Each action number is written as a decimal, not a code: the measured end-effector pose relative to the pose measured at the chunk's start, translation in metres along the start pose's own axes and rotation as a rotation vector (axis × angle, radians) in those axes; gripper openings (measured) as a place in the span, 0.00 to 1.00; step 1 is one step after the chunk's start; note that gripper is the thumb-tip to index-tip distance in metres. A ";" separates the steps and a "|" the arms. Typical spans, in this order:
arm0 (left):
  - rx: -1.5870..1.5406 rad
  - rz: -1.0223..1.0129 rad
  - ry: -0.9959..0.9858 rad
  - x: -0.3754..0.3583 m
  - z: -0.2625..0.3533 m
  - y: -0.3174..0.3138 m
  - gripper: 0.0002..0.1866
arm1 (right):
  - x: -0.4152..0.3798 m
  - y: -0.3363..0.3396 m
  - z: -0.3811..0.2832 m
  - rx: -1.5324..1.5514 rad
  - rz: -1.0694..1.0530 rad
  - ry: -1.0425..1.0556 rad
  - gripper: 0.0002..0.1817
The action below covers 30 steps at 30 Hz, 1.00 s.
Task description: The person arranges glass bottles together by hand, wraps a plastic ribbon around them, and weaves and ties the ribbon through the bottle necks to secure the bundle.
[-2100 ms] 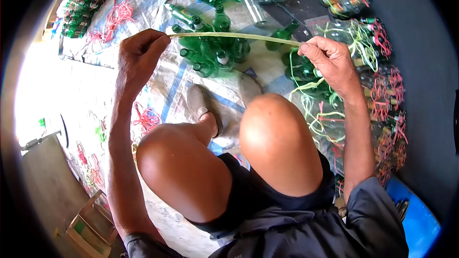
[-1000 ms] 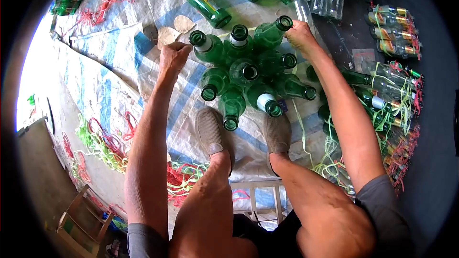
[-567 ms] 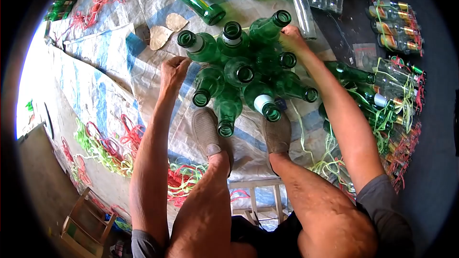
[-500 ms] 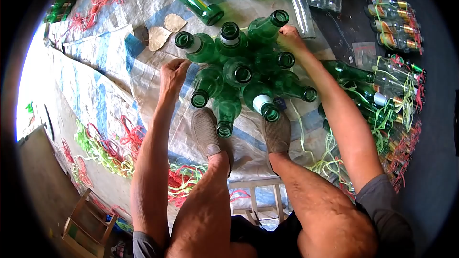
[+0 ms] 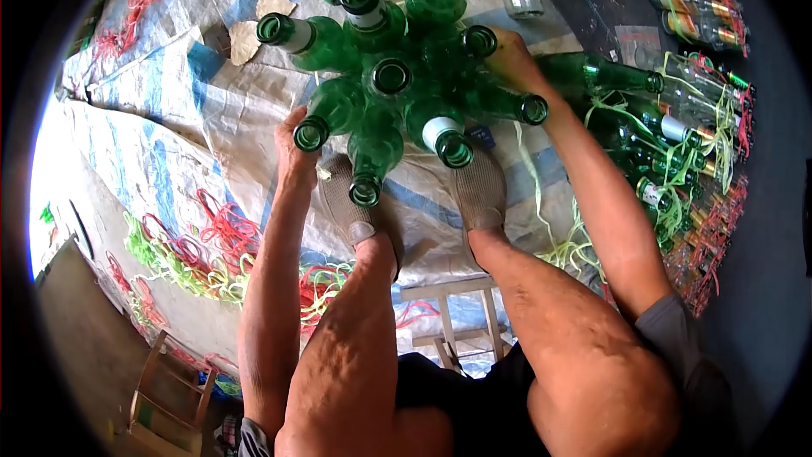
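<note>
A cluster of green glass bottles (image 5: 392, 78) stands upright between my hands, packed together with necks leaning outward. A few necks carry pale labels. My left hand (image 5: 296, 152) is at the cluster's left side, closed, beside the mouth of a front-left bottle. Its fingertips are partly hidden, and a small pale scrap (image 5: 324, 173) shows near it. My right hand (image 5: 513, 63) lies against the right side of the cluster with fingers curled in. What it grips is hidden behind the bottles.
A striped plastic sheet (image 5: 228, 123) covers the floor under my shoes (image 5: 478, 190). Loose green bottles (image 5: 596, 74) and tied bundles (image 5: 689, 25) lie at the right. Red and green strings (image 5: 224, 237) lie at the left. A small wooden stool (image 5: 448, 309) stands between my legs.
The bottle cluster sits higher and further left in view, and looks slightly larger. My left hand is now lower beside the front-left bottle; my right hand presses in closer against the cluster's right side.
</note>
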<state>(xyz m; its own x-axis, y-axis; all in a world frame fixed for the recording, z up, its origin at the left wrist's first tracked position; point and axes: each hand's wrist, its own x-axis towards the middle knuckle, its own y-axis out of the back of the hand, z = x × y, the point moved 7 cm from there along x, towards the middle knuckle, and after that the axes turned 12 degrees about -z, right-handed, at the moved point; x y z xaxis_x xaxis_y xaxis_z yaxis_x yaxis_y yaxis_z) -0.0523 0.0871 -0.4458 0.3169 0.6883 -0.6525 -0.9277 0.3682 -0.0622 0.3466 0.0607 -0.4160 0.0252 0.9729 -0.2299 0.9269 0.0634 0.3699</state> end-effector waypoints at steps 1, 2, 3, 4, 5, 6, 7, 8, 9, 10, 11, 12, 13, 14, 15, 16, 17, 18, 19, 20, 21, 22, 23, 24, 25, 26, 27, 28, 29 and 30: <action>-0.020 0.019 0.013 -0.003 -0.002 -0.002 0.09 | -0.007 0.001 0.003 -0.009 0.009 -0.022 0.18; -0.040 0.038 0.027 -0.008 -0.004 -0.004 0.08 | -0.014 0.001 0.005 0.010 -0.001 -0.039 0.18; -0.060 0.056 0.039 -0.013 -0.005 -0.007 0.06 | -0.023 0.003 0.007 0.029 -0.009 -0.055 0.18; -0.050 0.073 0.069 -0.015 -0.010 -0.007 0.06 | -0.031 0.003 0.009 0.049 -0.015 -0.071 0.17; -0.040 0.092 0.098 -0.018 -0.013 -0.006 0.06 | -0.039 0.003 0.010 0.105 0.021 -0.083 0.17; -0.028 0.113 0.125 -0.021 -0.015 -0.006 0.06 | -0.045 0.004 0.012 0.089 0.039 -0.066 0.16; -0.055 0.099 0.134 -0.023 -0.018 -0.008 0.06 | -0.053 0.005 0.014 0.073 0.057 -0.049 0.16; -0.088 0.093 0.124 -0.027 -0.020 -0.011 0.07 | -0.060 0.005 0.016 0.057 0.074 -0.033 0.15; -0.122 0.087 0.115 -0.034 -0.020 -0.019 0.07 | -0.067 0.002 0.020 0.058 0.063 -0.044 0.14; -0.156 0.082 0.105 -0.042 -0.017 -0.028 0.07 | -0.073 -0.001 0.024 0.060 0.052 -0.054 0.13; -0.245 0.066 0.087 -0.051 -0.016 -0.038 0.08 | -0.079 -0.004 0.028 0.062 0.041 -0.065 0.12; -0.270 0.019 0.046 -0.054 -0.019 -0.044 0.11 | -0.084 -0.005 0.025 0.072 0.079 -0.069 0.11; -0.284 -0.009 0.036 -0.060 -0.025 -0.047 0.11 | -0.090 -0.009 0.021 0.081 0.117 -0.073 0.11; -0.296 -0.036 0.028 -0.066 -0.031 -0.050 0.11 | -0.096 -0.012 0.020 0.077 0.115 -0.112 0.11; -0.293 -0.031 0.015 -0.072 -0.036 -0.055 0.11 | -0.102 -0.016 0.018 0.072 0.113 -0.151 0.11; -0.294 0.032 0.155 -0.077 -0.051 -0.055 0.09 | -0.108 -0.019 0.012 0.068 0.110 -0.190 0.12; -0.264 -0.012 0.177 -0.078 -0.055 -0.059 0.08 | -0.107 -0.022 0.018 0.033 0.094 -0.175 0.12; -0.233 -0.056 0.198 -0.080 -0.061 -0.062 0.07 | -0.106 -0.025 0.030 -0.003 0.078 -0.161 0.12; -0.291 -0.086 0.204 -0.081 -0.060 -0.065 0.07 | -0.102 -0.028 0.038 -0.181 0.057 -0.127 0.12; -0.350 -0.117 0.210 -0.081 -0.060 -0.067 0.06 | -0.108 -0.029 0.050 -0.153 0.078 -0.120 0.12; -0.408 -0.148 0.216 -0.082 -0.059 -0.070 0.06 | -0.111 -0.031 0.044 -0.125 0.098 -0.112 0.13; -0.457 -0.140 0.242 -0.083 -0.061 -0.073 0.06 | -0.113 -0.034 0.032 -0.095 0.117 -0.105 0.13; -0.505 -0.131 0.267 -0.085 -0.065 -0.077 0.06 | -0.117 -0.037 0.027 -0.075 0.073 -0.185 0.14; -0.551 -0.124 0.291 -0.086 -0.066 -0.083 0.06 | -0.121 -0.037 0.013 -0.054 0.031 -0.264 0.15; -0.593 -0.127 0.284 -0.089 -0.062 -0.090 0.07 | -0.126 -0.039 0.009 -0.032 -0.011 -0.344 0.15; -0.605 -0.140 0.302 -0.091 -0.058 -0.097 0.07 | -0.128 -0.039 0.003 -0.050 -0.011 -0.315 0.16; -0.617 -0.153 0.317 -0.092 -0.054 -0.104 0.07 | -0.128 -0.039 0.001 -0.069 -0.012 -0.285 0.17; -0.631 -0.165 0.331 -0.094 -0.051 -0.108 0.07 | -0.129 -0.038 -0.001 -0.089 -0.013 -0.253 0.18; -0.644 -0.223 0.350 -0.096 -0.050 -0.111 0.08 | -0.129 -0.037 -0.002 -0.091 -0.013 -0.238 0.18; -0.626 -0.267 0.346 -0.095 -0.053 -0.112 0.07 | -0.130 -0.037 0.001 -0.094 -0.013 -0.222 0.17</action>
<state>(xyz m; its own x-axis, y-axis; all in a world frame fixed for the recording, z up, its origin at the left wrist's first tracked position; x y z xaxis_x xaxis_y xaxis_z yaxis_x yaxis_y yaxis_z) 0.0114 -0.0527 -0.4170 0.5623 0.3526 -0.7480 -0.7995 0.0008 -0.6006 0.3096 -0.0686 -0.4000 0.1053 0.8997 -0.4237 0.8891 0.1058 0.4454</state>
